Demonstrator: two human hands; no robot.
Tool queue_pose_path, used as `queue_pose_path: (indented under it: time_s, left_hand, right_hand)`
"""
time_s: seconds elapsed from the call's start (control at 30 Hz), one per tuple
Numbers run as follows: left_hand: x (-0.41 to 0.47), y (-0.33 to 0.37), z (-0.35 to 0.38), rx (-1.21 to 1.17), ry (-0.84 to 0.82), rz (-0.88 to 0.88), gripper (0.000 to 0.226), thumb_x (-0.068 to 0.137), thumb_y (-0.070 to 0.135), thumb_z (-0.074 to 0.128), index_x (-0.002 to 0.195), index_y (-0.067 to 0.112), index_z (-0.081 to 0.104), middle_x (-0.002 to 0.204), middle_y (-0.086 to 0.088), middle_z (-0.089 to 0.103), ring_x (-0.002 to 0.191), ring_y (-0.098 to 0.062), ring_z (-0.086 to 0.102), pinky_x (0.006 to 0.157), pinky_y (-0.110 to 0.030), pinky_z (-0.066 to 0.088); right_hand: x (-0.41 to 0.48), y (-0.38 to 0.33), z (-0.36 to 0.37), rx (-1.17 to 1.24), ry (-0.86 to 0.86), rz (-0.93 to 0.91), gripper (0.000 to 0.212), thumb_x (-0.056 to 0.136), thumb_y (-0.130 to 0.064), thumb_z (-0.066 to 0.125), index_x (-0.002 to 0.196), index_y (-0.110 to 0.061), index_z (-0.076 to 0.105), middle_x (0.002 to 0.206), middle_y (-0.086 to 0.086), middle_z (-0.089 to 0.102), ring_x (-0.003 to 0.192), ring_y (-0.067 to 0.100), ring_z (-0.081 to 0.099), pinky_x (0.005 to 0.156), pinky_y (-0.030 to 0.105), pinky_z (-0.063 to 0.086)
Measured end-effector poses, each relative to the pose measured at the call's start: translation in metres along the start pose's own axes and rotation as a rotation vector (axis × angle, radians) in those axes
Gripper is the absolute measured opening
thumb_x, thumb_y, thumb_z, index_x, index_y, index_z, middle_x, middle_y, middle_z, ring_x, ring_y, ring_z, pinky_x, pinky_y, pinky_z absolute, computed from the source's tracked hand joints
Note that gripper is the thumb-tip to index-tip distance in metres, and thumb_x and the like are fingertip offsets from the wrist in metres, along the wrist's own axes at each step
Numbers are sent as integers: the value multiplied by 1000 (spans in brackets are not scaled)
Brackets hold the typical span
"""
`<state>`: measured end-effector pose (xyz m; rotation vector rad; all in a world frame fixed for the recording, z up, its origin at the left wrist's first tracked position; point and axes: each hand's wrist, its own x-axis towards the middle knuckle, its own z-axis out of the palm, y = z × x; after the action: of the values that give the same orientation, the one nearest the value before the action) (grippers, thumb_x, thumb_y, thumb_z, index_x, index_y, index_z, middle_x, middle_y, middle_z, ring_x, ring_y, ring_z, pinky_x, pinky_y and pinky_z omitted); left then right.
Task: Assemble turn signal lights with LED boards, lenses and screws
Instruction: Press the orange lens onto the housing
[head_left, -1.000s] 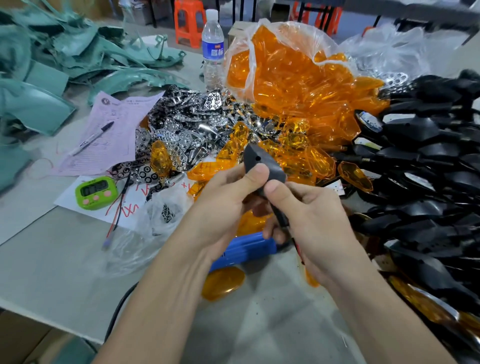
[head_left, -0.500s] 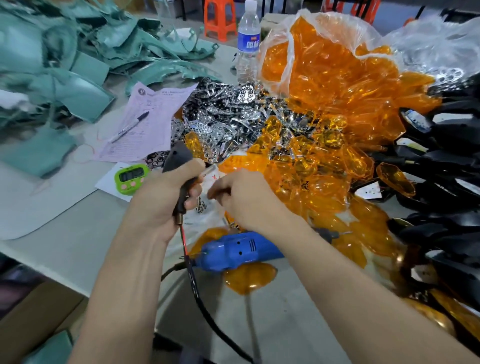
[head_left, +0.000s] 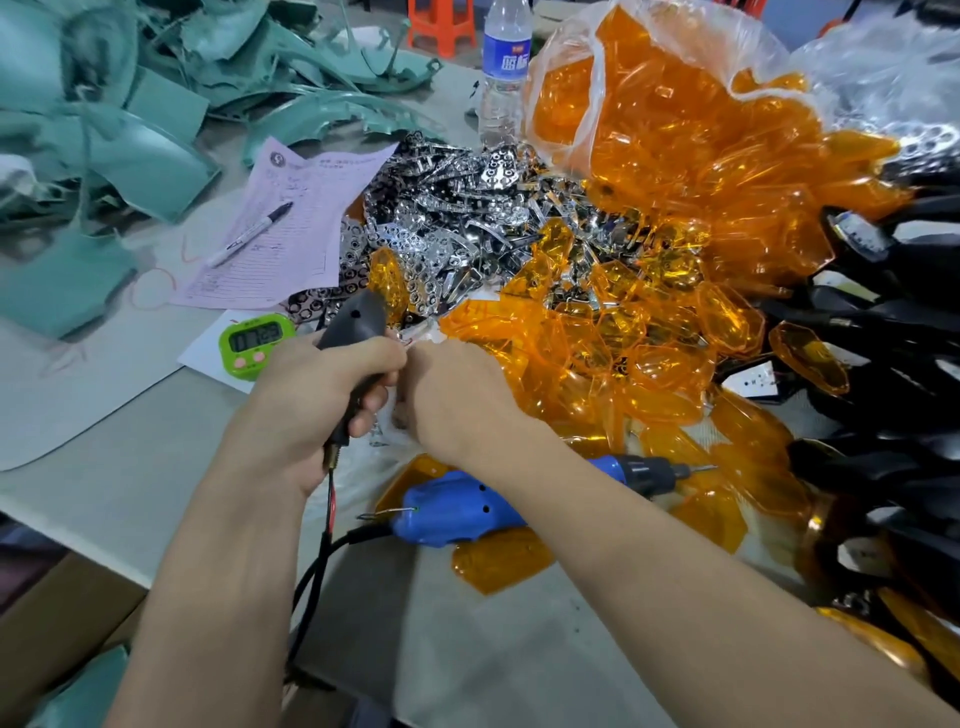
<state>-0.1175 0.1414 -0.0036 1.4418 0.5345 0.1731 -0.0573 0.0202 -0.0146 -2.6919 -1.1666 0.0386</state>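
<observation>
Left hand (head_left: 311, 395) wraps round black signal housing (head_left: 358, 325) at frame centre-left, wires hanging below. Right hand (head_left: 457, 395) touches it, fingers hidden, grip unclear. Blue screwdriver (head_left: 457, 512) lies under the right forearm; orange lenses (head_left: 649, 338) piled right.

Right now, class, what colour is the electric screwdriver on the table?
The screwdriver is blue; head view.

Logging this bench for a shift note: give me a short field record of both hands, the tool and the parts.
left hand: grips the black housing
right hand: against the housing, fingertips hidden
blue screwdriver: lying on the table, near side of the hands
amber lenses: loose heap right of the hands
green timer: left of the housing
</observation>
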Motion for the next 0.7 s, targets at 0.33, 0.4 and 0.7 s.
queue_pose_path:
  time_s: [0.33, 0.4, 0.7]
  left_hand:
    - [-12, -3, 26, 34, -46, -10, 22, 61, 15, 76, 78, 5, 66, 59, -10, 54, 43, -15, 42, 34, -20, 30]
    - [-13, -4, 34, 61, -64, -12, 17, 66, 12, 77, 76, 5, 65, 57, -10, 53, 43, -17, 41, 35, -22, 31]
    - [-23, 7, 31, 74, 6, 100, 12, 62, 18, 77, 69, 10, 71, 55, -10, 52, 41, -18, 38, 34, -23, 29]
  right_hand:
    - [-28, 30, -19, 936, 322, 467, 23, 92, -19, 70, 71, -27, 73, 64, -11, 72, 56, 6, 65, 53, 27, 53]
    - [-34, 37, -23, 1038, 270, 446, 23, 94, -15, 68, 74, -24, 74, 61, -6, 71, 50, 6, 64, 48, 22, 49]
    - [-23, 44, -16, 1355, -17, 427, 12, 103, -5, 59, 95, -5, 68, 67, 3, 74, 60, 15, 72, 52, 22, 56]
